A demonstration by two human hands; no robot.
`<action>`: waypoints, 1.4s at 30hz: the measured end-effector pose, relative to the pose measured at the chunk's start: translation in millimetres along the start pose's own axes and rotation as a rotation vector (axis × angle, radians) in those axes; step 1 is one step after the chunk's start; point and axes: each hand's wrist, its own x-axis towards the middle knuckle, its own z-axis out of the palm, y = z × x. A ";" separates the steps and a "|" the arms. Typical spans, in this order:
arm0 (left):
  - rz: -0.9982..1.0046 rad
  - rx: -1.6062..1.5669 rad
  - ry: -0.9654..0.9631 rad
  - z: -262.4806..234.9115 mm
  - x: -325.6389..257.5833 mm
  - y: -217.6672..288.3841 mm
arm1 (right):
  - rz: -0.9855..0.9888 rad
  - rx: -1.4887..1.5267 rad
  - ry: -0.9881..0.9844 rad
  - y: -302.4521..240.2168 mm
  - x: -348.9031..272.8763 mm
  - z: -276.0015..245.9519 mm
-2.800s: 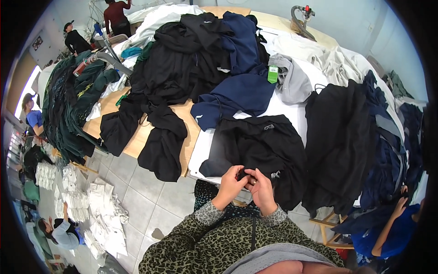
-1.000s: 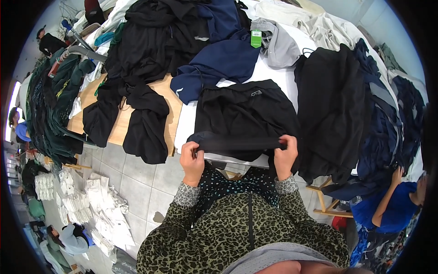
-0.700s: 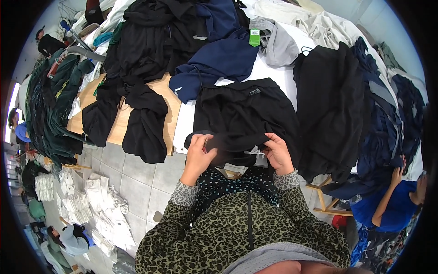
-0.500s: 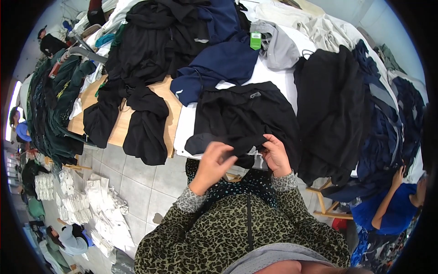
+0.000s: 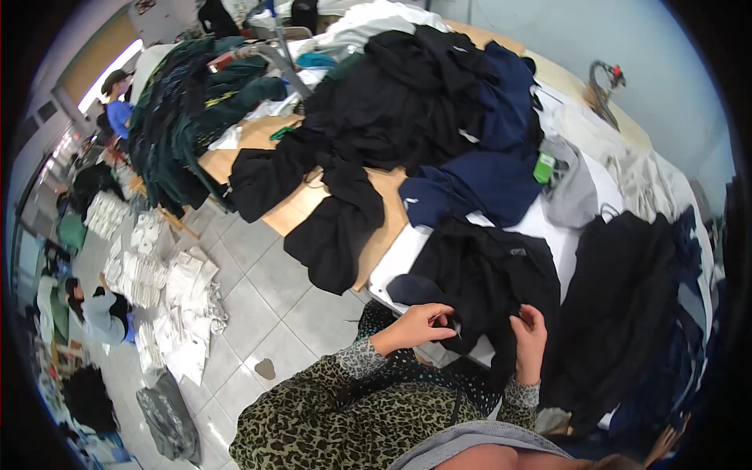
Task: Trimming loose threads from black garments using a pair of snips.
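Note:
In front of me a black garment (image 5: 486,262) lies spread over the near edge of the table, with a small grey patch near its far edge. My left hand (image 5: 415,325) pinches a bunched edge of it between thumb and fingers, where a tiny light bit shows. To the right, my right hand (image 5: 529,345) has its fingers bent against the same black cloth, apparently gripping a fold. A rounded dark blue-grey piece of cloth (image 5: 411,290) pokes out just beyond my left hand.
Navy garments (image 5: 470,188) and a grey one with a green tag (image 5: 544,168) lie beyond. A large black pile (image 5: 392,94) covers the far table; more black cloth (image 5: 615,313) is at right. White stacks (image 5: 184,298) sit on the tiled floor, and people work at left.
The view has swung left, so the table appears farther right. My left hand, blurred and loose before, now pinches the black cloth. My right hand stays at the garment.

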 end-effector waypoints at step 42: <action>0.497 -0.037 0.586 -35.3 9.4 48.9 | -0.297 0.122 -0.800 -84.3 4.9 131.4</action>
